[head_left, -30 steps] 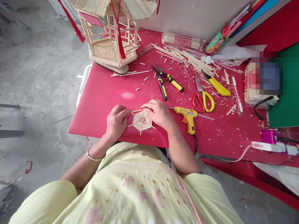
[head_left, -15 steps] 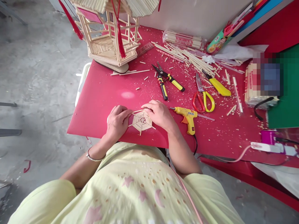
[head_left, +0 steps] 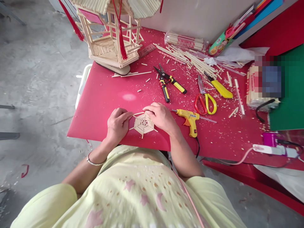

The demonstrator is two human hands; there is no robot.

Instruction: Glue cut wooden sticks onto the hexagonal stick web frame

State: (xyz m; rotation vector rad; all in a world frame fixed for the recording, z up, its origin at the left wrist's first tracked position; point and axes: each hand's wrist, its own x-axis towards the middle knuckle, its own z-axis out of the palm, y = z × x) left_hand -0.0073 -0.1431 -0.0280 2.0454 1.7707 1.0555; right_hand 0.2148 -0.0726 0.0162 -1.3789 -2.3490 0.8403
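A hexagonal web-shaped lattice of pale wooden sticks (head_left: 144, 124) lies on the red table between my hands. Stick ends jut out from its corners. Along its upper edge runs a short wooden stick (head_left: 138, 113). My left hand (head_left: 117, 124) is closed, its thumb and forefinger pinching the left end of that stick. The fingers of my right hand (head_left: 161, 116) are pressed together at the stick's other end, over the lattice's upper right corner. That hand covers part of the lattice. Right of it rests a yellow hot glue gun (head_left: 192, 122), its nozzle towards my right wrist.
Beyond my hands lie pliers-like cutters (head_left: 167, 82), red-and-yellow scissors (head_left: 204, 99) and a yellow utility knife (head_left: 222, 88). Loose sticks (head_left: 190, 60) and scraps cover the back. A stick-built pavilion (head_left: 114, 47) with red tassels stands back left. A power strip (head_left: 273, 149) lies right.
Both hands keep nearly the same pose around the lattice. The whole view has shifted very slightly; nothing has been picked up or let go.
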